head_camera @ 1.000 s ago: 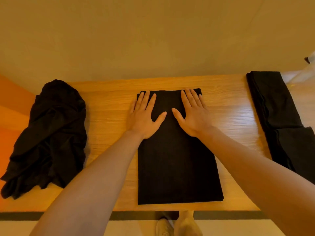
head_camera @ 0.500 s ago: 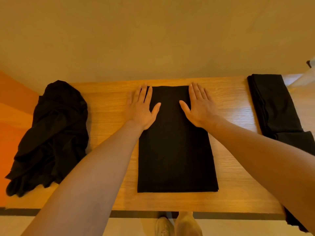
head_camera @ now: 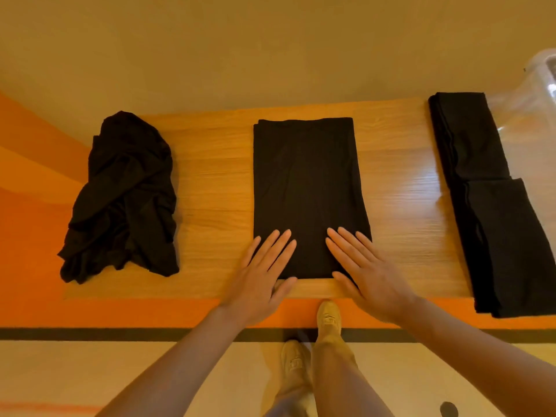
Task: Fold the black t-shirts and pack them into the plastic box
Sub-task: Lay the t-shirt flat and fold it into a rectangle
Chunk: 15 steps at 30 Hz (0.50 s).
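A black t-shirt (head_camera: 307, 188), folded into a long rectangle, lies in the middle of the wooden table (head_camera: 210, 188). My left hand (head_camera: 261, 278) lies flat with straight fingers on the shirt's near left corner. My right hand (head_camera: 364, 272) lies flat on its near right corner. A crumpled heap of black t-shirts (head_camera: 123, 200) sits at the left. Folded black t-shirts (head_camera: 487, 194) lie in a row at the right. The clear plastic box (head_camera: 538, 94) shows at the far right edge.
A plain wall stands behind the table. The table's near edge runs just under my hands, with an orange band below it. My legs and beige shoes (head_camera: 328, 319) are on the floor under the edge.
Both hands have slid from the shirt's far end down along it to its near edge, staying flat. The view has tilted down.
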Each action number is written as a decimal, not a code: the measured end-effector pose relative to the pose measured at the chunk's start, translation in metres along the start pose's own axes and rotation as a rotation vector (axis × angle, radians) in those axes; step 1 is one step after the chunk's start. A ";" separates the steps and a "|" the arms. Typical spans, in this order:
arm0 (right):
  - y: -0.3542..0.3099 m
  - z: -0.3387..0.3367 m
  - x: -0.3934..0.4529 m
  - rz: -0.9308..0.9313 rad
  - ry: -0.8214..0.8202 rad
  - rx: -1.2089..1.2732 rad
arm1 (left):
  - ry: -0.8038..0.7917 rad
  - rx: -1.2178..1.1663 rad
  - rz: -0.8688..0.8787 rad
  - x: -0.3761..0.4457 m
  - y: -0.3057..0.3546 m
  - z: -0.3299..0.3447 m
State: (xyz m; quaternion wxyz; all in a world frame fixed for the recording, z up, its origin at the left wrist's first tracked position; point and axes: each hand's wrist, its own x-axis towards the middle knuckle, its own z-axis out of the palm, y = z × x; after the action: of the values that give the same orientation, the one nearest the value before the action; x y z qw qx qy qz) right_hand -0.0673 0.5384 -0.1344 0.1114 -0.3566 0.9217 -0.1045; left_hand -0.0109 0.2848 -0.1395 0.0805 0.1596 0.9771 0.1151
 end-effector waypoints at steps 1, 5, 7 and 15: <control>-0.001 0.003 -0.009 -0.008 0.009 -0.009 | -0.008 0.015 0.001 -0.009 -0.001 0.001; -0.003 0.008 -0.030 -0.008 0.034 -0.037 | -0.009 0.037 -0.013 -0.031 -0.001 0.002; -0.002 0.010 -0.036 -0.011 0.035 -0.069 | 0.005 0.056 -0.018 -0.039 -0.002 0.003; -0.001 0.015 -0.061 -0.137 0.271 -0.045 | 0.335 0.104 0.180 -0.056 -0.002 0.009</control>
State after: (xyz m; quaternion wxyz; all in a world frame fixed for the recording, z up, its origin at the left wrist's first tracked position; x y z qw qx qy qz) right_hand -0.0187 0.5777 -0.1405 -0.0295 -0.4037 0.9039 -0.1381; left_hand 0.0426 0.2665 -0.1419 -0.1020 0.2288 0.9633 0.0962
